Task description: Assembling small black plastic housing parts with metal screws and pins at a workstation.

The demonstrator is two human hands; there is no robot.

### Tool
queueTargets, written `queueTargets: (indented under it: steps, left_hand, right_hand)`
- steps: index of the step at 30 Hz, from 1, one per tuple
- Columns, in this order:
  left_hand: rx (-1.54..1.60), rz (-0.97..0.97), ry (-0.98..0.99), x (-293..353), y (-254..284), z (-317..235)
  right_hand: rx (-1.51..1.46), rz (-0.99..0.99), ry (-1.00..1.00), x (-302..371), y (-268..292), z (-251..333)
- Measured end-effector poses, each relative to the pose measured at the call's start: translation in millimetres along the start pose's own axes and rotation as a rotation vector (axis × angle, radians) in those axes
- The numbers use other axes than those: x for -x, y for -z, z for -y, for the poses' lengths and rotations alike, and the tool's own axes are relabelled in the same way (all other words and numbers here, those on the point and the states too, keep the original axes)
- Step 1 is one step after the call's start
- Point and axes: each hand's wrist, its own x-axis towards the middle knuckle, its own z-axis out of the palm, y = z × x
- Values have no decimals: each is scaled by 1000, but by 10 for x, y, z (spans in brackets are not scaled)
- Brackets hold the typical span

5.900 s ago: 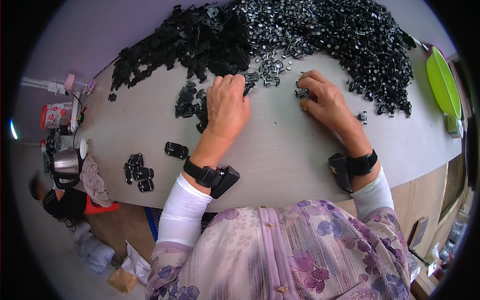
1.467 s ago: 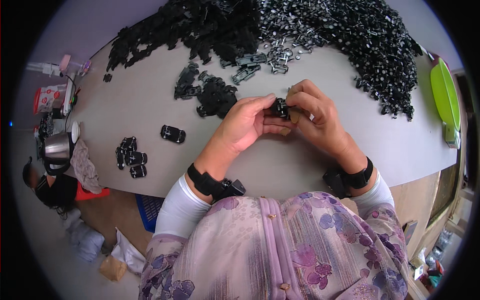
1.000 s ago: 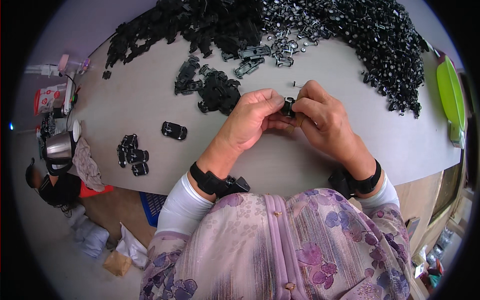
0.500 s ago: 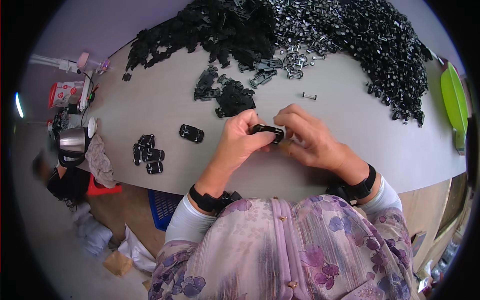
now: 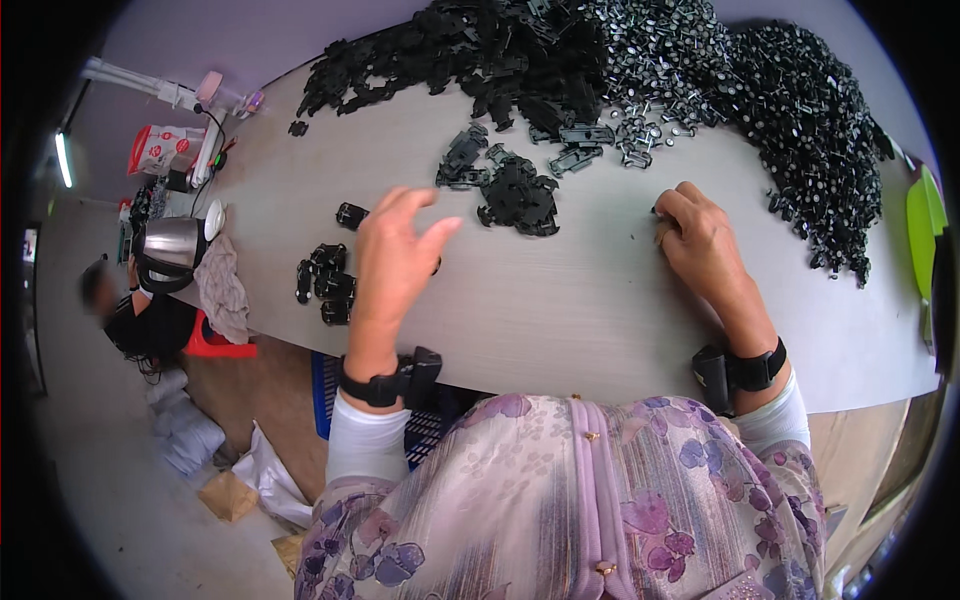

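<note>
My left hand hovers over the left part of the table with its fingers apart, holding nothing. Just beyond it lies a black toy car chassis with wheels; another is mostly hidden behind this hand. Several more assembled chassis sit together to its left. On the right, my right hand is closed in a pinch at the tabletop. A small dark end of a wheel axle shows at its fingertips; the rest is covered. Between the hands and farther back is a small heap of bare black chassis.
Along the far edge spread a big pile of black chassis and a heap of wheel axles. A kettle and a cloth are at the left edge, a green basin at the right. Another person sits at far left.
My hands have come apart. The chassis they held is gone from them, and one now lies beyond my left hand. My right hand has moved right, onto the spot of the loose wheel axle.
</note>
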Motion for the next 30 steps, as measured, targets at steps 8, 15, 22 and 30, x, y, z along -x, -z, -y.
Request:
queueTargets:
  steps: [8,15,22,30]
  left_hand:
    - [101,191,-90,-211,-411,-210]
    - [911,214,214,-295,-472,-368]
    - [1354,393,296,-306,-637,-489]
    - [1428,735,383,-106,-846,-780]
  right_hand:
    - [-128,80,198,-48,49,-15]
    - [-93,55,123,-37,74,-29]
    - [-164,48,46,-17,87,2]
    - [-457,-109,198,0,57,205]
